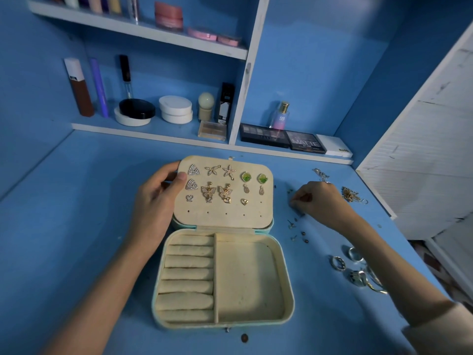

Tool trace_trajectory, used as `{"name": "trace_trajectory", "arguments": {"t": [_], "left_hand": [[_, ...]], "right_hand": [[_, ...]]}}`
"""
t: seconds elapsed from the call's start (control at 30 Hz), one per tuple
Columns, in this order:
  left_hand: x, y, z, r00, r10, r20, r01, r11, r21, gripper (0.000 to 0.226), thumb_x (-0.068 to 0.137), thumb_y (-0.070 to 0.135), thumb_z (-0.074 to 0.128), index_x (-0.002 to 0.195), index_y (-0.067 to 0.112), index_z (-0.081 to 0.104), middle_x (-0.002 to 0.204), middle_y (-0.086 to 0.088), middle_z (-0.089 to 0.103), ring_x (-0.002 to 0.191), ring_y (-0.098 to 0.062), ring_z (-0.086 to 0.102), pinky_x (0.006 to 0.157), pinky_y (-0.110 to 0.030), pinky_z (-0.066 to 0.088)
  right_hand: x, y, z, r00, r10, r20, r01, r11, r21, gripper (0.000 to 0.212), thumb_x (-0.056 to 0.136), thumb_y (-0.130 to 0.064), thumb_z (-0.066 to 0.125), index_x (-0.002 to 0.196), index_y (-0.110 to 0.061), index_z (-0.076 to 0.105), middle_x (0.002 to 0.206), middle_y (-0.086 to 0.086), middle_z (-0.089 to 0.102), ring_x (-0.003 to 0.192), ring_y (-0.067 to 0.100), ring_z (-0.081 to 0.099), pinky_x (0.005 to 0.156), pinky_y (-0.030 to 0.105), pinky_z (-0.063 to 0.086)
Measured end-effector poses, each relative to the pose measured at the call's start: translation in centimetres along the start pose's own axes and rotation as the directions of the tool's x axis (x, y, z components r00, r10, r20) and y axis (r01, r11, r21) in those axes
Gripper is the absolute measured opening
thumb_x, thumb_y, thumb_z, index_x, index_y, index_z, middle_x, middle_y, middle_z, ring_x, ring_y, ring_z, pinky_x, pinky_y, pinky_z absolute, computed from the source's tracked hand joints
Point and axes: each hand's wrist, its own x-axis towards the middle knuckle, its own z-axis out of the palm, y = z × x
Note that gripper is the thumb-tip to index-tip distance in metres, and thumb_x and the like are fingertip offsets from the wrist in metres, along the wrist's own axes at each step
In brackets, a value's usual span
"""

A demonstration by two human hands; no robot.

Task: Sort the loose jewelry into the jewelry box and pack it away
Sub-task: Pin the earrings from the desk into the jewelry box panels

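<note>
An open jewelry box (288, 285) lies on the blue desk, its cream lid panel (225, 213) folded back and studded with several earrings (222, 184). My left hand (156, 198) grips the lid's left edge, thumb on the panel. The box base has ring rolls (188, 275) on the left and a bare compartment on the right. My right hand (317, 201) is on the desk to the right of the lid, fingertips pinched together over small loose pieces (297, 228); what they pinch is too small to see. Several silver rings (358, 270) lie at the right.
Chains lie tangled behind my right hand, a silver one (321, 173) and a gold one (352, 194). Eyeshadow palettes (284, 138) and cosmetics fill the shelves at the back. A white panel (419, 155) closes the right side. A small dark bead (244, 337) sits in front of the box.
</note>
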Motion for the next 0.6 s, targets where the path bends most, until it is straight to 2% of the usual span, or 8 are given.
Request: {"name": "trace_trajectory", "arguments": {"t": [0.13,0.23,0.33,0.4,0.5,0.6], "left_hand": [[-0.1,0.1,0.1,1.0,0.0,-0.007,0.0,1.0,-0.001,0.025,0.094,0.005,0.054,0.091,0.028,0.065,0.086,0.008,0.065,0.071,0.01,0.058,0.065,-0.004,0.042],[-0.1,0.3,0.1,1.0,-0.006,-0.011,0.006,1.0,0.013,0.025,0.094,0.006,0.053,0.09,0.028,0.065,0.086,0.006,0.065,0.071,0.009,0.058,0.064,-0.004,0.042],[-0.1,0.2,0.0,1.0,-0.012,-0.012,0.012,1.0,0.021,0.024,0.094,0.008,0.054,0.09,0.029,0.065,0.088,0.005,0.065,0.071,0.009,0.058,0.064,-0.004,0.042],[-0.1,0.1,-0.1,1.0,-0.008,-0.007,0.008,1.0,0.02,0.024,0.094,0.008,0.054,0.091,0.029,0.065,0.089,0.004,0.065,0.072,0.007,0.058,0.065,-0.005,0.043],[-0.1,0.1,-0.2,1.0,-0.005,0.009,0.005,1.0,-0.013,0.026,0.094,0.007,0.054,0.091,0.03,0.066,0.09,0.005,0.066,0.076,0.004,0.06,0.067,-0.008,0.045],[-0.1,0.1,-0.5,1.0,0.008,0.022,-0.008,1.0,0.004,0.026,0.093,0.009,0.055,0.092,0.032,0.067,0.087,0.009,0.067,0.081,0.0,0.06,0.071,-0.012,0.047]], "right_hand": [[0.1,-0.1,0.0,0.999,0.048,0.009,-0.049,0.998,0.042,0.008,0.084,-0.015,0.067,0.088,-0.01,0.072,0.079,-0.001,0.063,0.068,0.005,0.052,0.053,0.002,0.037],[0.1,0.1,0.1,0.999,0.05,0.011,-0.051,0.997,0.052,0.008,0.084,-0.015,0.067,0.087,-0.009,0.072,0.08,0.0,0.065,0.066,0.001,0.052,0.054,0.003,0.039],[0.0,-0.4,0.1,0.999,0.048,-0.011,-0.047,0.996,0.081,0.008,0.087,-0.013,0.063,0.085,-0.011,0.07,0.083,0.003,0.068,0.07,0.011,0.056,0.057,0.007,0.043],[-0.2,-1.6,-0.4,0.992,0.011,-0.126,0.015,0.98,0.2,0.009,0.087,-0.011,0.062,0.08,-0.014,0.067,0.081,-0.001,0.068,0.073,0.01,0.058,0.063,0.012,0.045],[-0.8,-4.7,-1.5,0.951,-0.104,-0.291,0.21,0.909,0.361,0.009,0.089,-0.012,0.061,0.082,-0.017,0.063,0.082,-0.014,0.064,0.076,-0.002,0.056,0.068,0.009,0.044],[-1.1,-7.5,-2.1,0.946,-0.215,-0.242,0.304,0.848,0.434,0.009,0.092,-0.014,0.057,0.086,-0.021,0.058,0.095,-0.008,0.066,0.09,0.004,0.059,0.081,0.017,0.046]]}}
